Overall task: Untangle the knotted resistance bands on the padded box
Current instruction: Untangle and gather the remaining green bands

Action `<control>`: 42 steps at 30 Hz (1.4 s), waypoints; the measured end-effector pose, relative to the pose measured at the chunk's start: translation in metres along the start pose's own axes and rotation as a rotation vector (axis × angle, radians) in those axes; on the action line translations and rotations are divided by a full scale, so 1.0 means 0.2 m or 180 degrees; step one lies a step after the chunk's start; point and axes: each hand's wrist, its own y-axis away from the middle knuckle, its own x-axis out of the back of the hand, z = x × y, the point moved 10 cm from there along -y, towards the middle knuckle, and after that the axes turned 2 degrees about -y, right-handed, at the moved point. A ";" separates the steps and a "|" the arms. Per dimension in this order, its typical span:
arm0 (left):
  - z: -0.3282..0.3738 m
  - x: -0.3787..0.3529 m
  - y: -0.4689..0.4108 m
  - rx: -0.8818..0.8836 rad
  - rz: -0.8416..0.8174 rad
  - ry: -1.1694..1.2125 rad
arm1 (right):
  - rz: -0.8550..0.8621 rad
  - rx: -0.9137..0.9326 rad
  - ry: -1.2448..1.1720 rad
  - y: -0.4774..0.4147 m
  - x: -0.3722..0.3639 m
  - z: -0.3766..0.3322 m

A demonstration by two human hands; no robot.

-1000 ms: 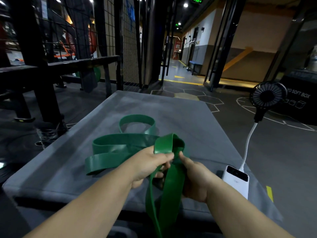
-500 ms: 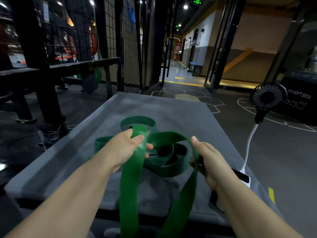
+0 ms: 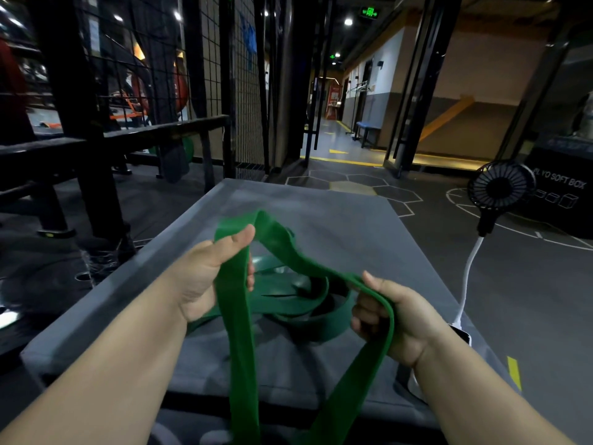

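Gripping flat green rubber resistance bands [image 3: 282,252] | left hand [image 3: 211,277], right hand [image 3: 394,319] both clasping strands | tangle lying on grey padded box [image 3: 337,220]

Left hand [image 3: 208,277] higher, right hand [image 3: 396,319] seemingly clenched.

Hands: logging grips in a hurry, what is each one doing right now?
Left hand: closed, gripping the lifted green band.
Right hand: closed, fingers curled round the same band.
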 end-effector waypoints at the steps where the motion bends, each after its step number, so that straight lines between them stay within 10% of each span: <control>1: 0.00 0.01 0.00 0.0009 0.0066 -0.0053 | 0.0000 0.0120 -0.0160 0.00 0.00 -0.02; 13: 0.04 -0.04 -0.03 -0.0549 0.0216 0.0041 | -0.2134 -0.0177 -0.0303 0.13 -0.33 0.14; 19: -0.02 -0.03 -0.04 -0.0475 0.0558 -0.0161 | -0.1073 -0.0786 -0.0997 0.01 -0.24 0.30; 30: -0.09 -0.11 -0.04 -0.0403 0.0632 -0.1798 | -0.0916 0.0838 0.0080 0.01 -0.22 -0.01; 42: -0.20 -0.31 0.04 0.0160 -0.0790 -0.2383 | -0.0549 0.1977 0.0916 0.14 -0.24 -0.24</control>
